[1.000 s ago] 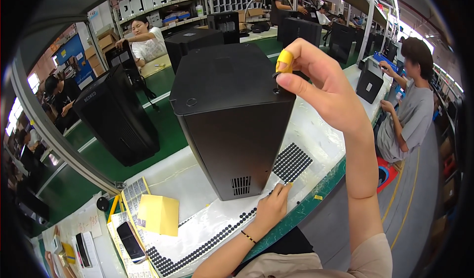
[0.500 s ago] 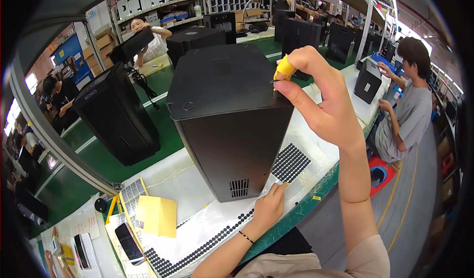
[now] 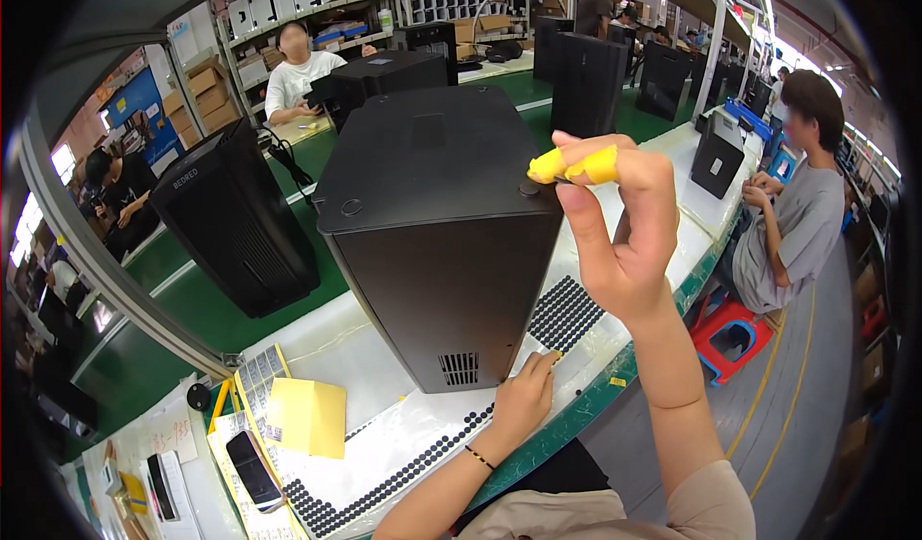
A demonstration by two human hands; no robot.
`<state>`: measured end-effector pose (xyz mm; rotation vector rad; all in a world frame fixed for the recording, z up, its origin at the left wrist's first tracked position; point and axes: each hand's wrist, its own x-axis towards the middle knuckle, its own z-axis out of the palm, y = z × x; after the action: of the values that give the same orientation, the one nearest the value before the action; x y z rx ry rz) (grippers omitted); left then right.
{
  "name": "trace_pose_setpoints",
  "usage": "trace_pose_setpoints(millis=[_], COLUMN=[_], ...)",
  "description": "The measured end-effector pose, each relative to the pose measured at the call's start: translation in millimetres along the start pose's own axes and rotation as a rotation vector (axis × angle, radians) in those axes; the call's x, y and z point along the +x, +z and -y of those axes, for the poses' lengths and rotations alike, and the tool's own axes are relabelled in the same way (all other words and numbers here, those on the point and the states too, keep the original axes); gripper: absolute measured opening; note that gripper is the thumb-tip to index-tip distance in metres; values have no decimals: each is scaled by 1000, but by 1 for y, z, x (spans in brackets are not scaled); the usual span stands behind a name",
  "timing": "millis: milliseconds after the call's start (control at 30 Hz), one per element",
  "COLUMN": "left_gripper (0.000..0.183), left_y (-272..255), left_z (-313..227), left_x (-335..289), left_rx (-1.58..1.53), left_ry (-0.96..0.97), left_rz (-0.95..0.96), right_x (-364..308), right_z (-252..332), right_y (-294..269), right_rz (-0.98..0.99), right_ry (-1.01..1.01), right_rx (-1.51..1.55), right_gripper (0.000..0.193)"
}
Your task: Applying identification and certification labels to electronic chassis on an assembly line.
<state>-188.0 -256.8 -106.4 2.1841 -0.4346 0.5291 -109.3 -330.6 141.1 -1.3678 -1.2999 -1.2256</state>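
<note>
A black computer case stands on the bench in front of me, its flat top showing round pads near the corners. At the right corner sits a small black round pad. Just beside it, my right hand pinches a small dark piece, seemingly another pad, between the thumb and a finger wrapped in yellow tape. Low at the right of the case, my left hand rests with its fingers closed together. Its fingertips touch the near edge of a sheet of black round pads; what they grip is hidden.
Further rows of black pads lie along the bench's front edge. A yellow folded card and a phone are at the left. Another black case stands on the green belt. Co-workers sit across the belt and at the right beside a red stool.
My right hand has moved slightly right and down off the case corner, uncovering the round pad there. My left hand stays put. The co-worker across has lowered a black part.
</note>
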Motion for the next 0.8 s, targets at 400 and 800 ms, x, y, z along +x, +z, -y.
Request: trace_pose_setpoints(millis=[400, 800], left_gripper=[26, 25], left_y=[-2, -185], left_z=[-4, -109], left_x=[1, 51], left_rx=[15, 235], left_ry=[11, 393], left_rz=[-12, -614], right_x=[-9, -17], right_z=[-3, 10], right_y=[20, 23], right_rz=[-124, -115], right_ry=[80, 296], right_rx=[246, 440], right_gripper=[16, 12])
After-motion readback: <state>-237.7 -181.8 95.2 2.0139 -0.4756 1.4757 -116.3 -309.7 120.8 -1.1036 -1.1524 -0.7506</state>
